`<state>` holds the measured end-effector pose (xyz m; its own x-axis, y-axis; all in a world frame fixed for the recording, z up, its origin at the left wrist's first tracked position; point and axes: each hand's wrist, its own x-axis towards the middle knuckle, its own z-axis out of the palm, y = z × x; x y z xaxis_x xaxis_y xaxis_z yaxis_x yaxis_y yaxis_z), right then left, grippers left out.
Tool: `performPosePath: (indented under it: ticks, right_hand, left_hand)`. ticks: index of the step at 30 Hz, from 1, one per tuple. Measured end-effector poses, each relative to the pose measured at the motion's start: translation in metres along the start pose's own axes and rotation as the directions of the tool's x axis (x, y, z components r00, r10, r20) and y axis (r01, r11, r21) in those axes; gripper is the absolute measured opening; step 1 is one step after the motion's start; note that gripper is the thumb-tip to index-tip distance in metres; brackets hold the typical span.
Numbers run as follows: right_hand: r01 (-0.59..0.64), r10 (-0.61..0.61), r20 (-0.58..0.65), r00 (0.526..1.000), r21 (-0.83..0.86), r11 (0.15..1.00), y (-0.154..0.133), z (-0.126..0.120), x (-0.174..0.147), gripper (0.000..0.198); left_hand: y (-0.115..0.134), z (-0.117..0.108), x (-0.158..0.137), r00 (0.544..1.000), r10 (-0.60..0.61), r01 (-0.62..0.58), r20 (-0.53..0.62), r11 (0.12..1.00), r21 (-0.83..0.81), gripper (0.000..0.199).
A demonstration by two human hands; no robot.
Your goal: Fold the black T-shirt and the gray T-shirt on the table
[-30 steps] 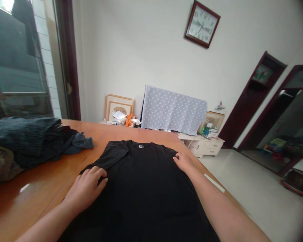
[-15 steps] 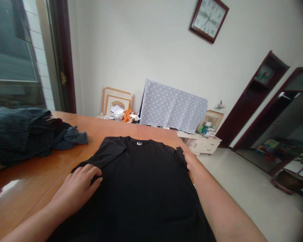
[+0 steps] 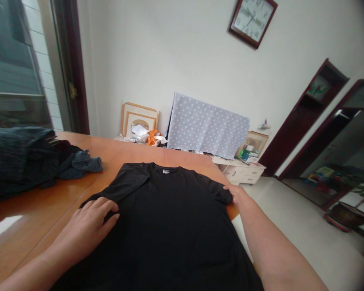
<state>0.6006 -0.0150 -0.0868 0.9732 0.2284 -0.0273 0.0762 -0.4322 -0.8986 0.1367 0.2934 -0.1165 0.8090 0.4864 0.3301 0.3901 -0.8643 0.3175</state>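
Observation:
A black T-shirt (image 3: 172, 222) lies spread on the wooden table (image 3: 115, 151), its collar at the far end with a small white label inside. My left hand (image 3: 94, 216) rests on the shirt's left sleeve side, fingers slightly bent and the thumb held apart, gripping nothing. At the right, my right hand (image 3: 235, 194) pinches the hem of the other sleeve near the table's edge. The fingertips of that hand are partly hidden by the cloth and the hand itself. The shirt's lower part runs out of view at the bottom.
A heap of dark clothes (image 3: 27, 161) sits on the table's left side. Beyond the table, a low white cabinet (image 3: 239, 171) bears picture frames, papers and something under a grey dotted cloth (image 3: 206, 125). A potted plant (image 3: 348, 214) stands on the floor at right.
My right hand has moved outward to the right, drawing the sleeve out flatter, where before its end stuck up. My left hand stays on the shirt. The view has shifted slightly.

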Motion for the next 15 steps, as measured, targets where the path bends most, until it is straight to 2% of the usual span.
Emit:
performPosePath:
  ticks: [3,8,13,15]
  right_hand:
    - [-0.027,0.027,-0.015,1.0,0.001,1.0,-0.007,0.003,-0.001,0.037]
    - [0.21,-0.21,-0.002,0.978,0.036,0.977,-0.033,0.018,-0.021,0.034]
    - [0.36,-0.379,0.241,0.894,0.12,0.925,-0.055,0.031,-0.053,0.043]
    - [0.369,-0.385,0.253,0.888,0.11,0.923,-0.057,0.03,-0.059,0.043]
  left_hand:
    - [0.003,-0.002,-0.001,1.0,0.01,-0.01,0.001,1.0,0.022,0.03]
    - [0.014,-0.01,-0.002,1.0,-0.002,0.002,0.005,0.999,0.037,0.03]
    - [0.014,-0.011,-0.003,1.0,0.001,-0.002,0.015,0.999,0.041,0.03]
    - [0.014,-0.01,-0.003,1.0,0.002,-0.003,0.014,0.999,0.044,0.03]
